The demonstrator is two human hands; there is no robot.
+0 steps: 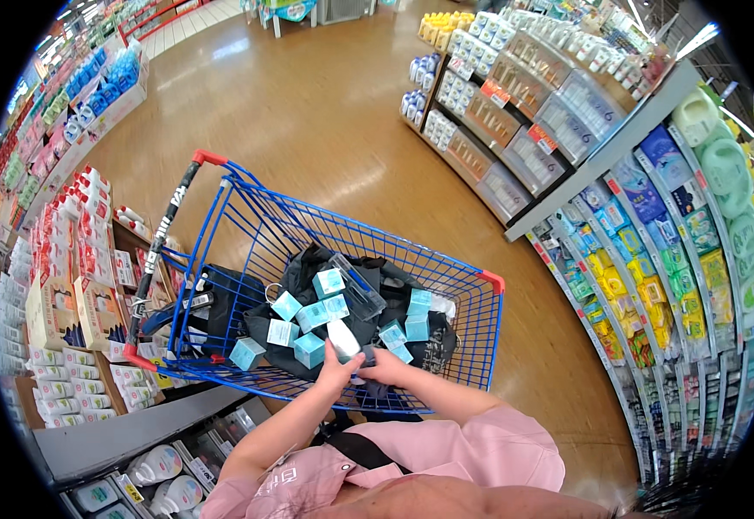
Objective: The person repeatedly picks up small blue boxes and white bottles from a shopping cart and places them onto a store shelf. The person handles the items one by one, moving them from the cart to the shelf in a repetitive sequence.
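A white bottle (343, 338) is gripped in my left hand (338, 370) over the near side of a blue wire shopping cart (364, 226). My right hand (383, 367) meets it at the bottle's lower end and is closed on a dark grey cloth (372, 384). Inside the cart, several small light-blue boxes (309, 350) lie scattered on black fabric (273, 350). A clear plastic case (359, 289) rests among them, left of more light-blue boxes (418, 327).
The cart's handle (162, 227) is at the left, by shelves of boxed goods (98, 305). Shelves of packaged soap and wipes (649, 292) curve along the right. A display of bottles and boxes (513, 110) stands ahead on the brown floor (299, 110). Bottles (173, 496) sit on a shelf at lower left.
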